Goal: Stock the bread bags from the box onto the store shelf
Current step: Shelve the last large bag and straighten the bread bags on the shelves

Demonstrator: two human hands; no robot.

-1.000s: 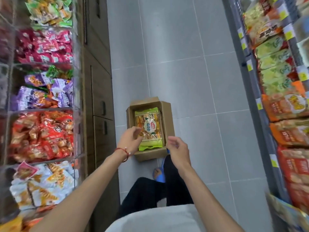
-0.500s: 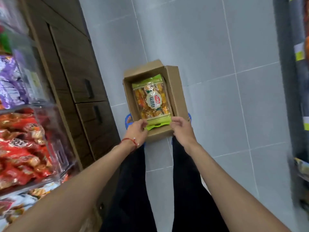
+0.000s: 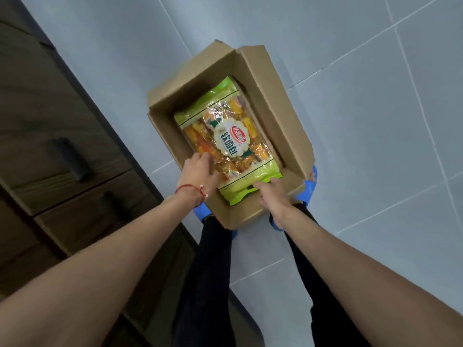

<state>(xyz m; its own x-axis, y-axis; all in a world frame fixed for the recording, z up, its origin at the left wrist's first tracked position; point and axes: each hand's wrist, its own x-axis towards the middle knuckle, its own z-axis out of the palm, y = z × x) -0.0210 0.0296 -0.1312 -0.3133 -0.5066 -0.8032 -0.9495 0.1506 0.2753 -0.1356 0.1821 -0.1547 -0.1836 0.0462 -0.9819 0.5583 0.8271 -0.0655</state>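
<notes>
An open cardboard box stands on the grey tiled floor in front of my feet. Inside lies a green and orange bread bag with a round white label. My left hand, with a red string on the wrist, rests on the bag's near left edge, fingers curled over it. My right hand touches the bag's near green end, its fingers tucked under the seal. What lies beneath the bag in the box is hidden.
A dark wooden cabinet with drawers and handles runs along the left. My legs in black trousers and blue shoes stand just behind the box. Grey floor tiles stretch to the right and beyond the box.
The view has dropped much closer to the box; the shelves have left the frame. Both hands moved from the box's near rim onto the bread bag's near end.
</notes>
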